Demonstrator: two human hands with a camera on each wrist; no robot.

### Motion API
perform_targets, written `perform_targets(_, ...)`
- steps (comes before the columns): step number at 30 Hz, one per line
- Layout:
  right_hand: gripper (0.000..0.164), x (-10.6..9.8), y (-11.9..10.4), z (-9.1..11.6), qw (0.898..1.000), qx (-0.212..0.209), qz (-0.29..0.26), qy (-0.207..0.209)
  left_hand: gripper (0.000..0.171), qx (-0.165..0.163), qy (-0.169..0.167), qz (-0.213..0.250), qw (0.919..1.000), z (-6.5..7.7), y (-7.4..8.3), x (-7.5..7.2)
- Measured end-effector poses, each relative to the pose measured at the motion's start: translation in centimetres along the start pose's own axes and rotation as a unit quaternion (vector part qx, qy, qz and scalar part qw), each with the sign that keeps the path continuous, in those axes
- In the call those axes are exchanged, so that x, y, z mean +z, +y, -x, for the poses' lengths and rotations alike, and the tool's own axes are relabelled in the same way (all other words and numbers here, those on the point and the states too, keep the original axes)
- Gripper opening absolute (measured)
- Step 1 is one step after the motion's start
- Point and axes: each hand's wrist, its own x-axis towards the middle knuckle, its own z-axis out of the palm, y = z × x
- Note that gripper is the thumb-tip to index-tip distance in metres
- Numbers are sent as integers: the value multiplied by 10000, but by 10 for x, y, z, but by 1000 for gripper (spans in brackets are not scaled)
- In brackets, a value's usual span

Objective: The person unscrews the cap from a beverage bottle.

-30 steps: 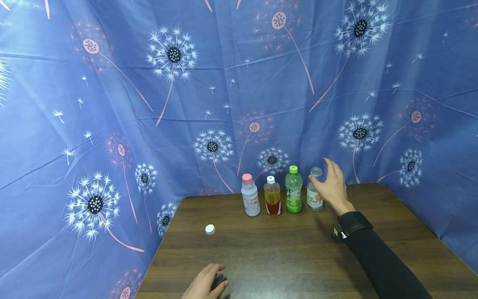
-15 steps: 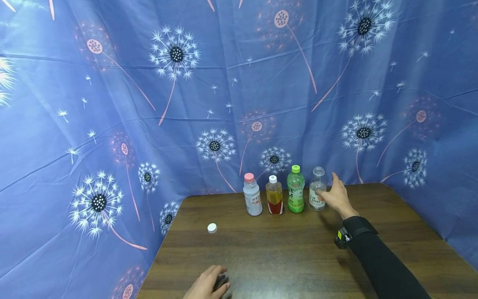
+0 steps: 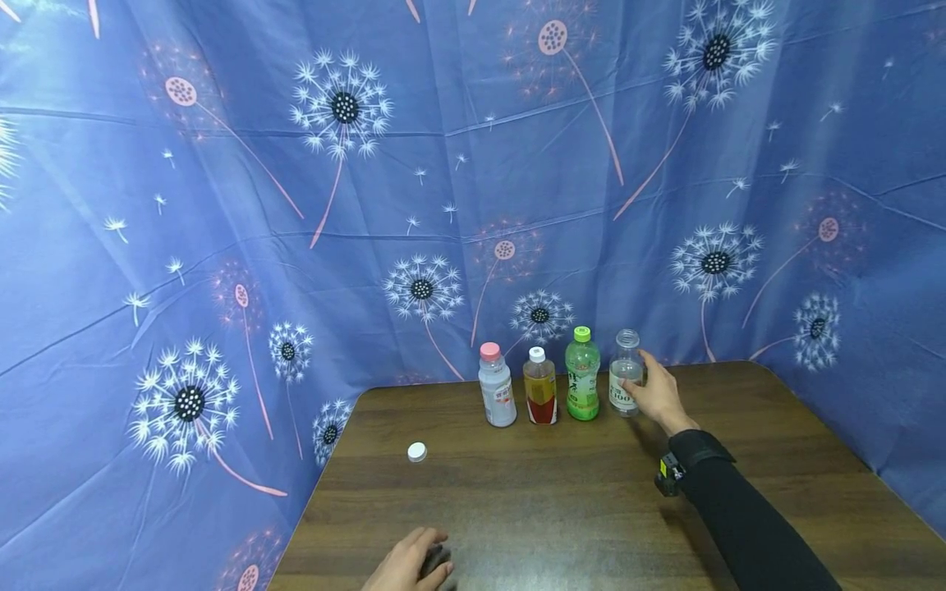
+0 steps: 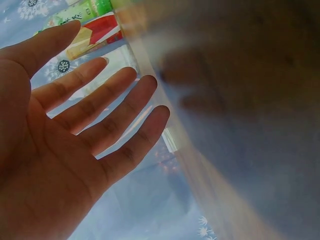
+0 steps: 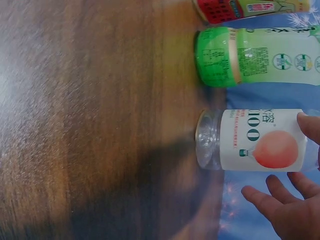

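Observation:
At the right end of a row of bottles stands a clear, capless plastic bottle (image 3: 625, 373); in the right wrist view its label with a peach picture (image 5: 262, 140) shows. My right hand (image 3: 660, 398) is at its right side, thumb (image 5: 311, 129) over the label's edge. In that view several fingertips (image 5: 257, 196) lie beside the bottle, not wrapped round it; the rest of the hand is cut off. My left hand (image 3: 406, 561) is low over the near part of the table, fingers spread and holding nothing; the left wrist view shows its bare palm (image 4: 55, 165).
Left of the clear bottle stand a green bottle (image 3: 582, 376), a bottle with amber and red (image 3: 540, 390) and a white bottle with pink cap (image 3: 497, 390). A white cap (image 3: 417, 452) lies at left on the wooden table (image 3: 562, 509). Patterned blue cloth (image 3: 473, 180) hangs behind.
My right hand has come down and in against the side of the clear bottle, its spread narrowing. The bottles stand where they were. My left hand has hardly moved.

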Motion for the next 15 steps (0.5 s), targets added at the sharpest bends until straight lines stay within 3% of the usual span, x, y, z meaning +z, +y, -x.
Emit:
perform_targets(8,75,2,0,1,9999,-13,-75,140,40,-459,-261,217,9984,-1,5,-7)
perform_targets(15,73,-3,-2,8,9987,-153,-64,478,38,-288,-27,-1,9996,-2,7,-5)
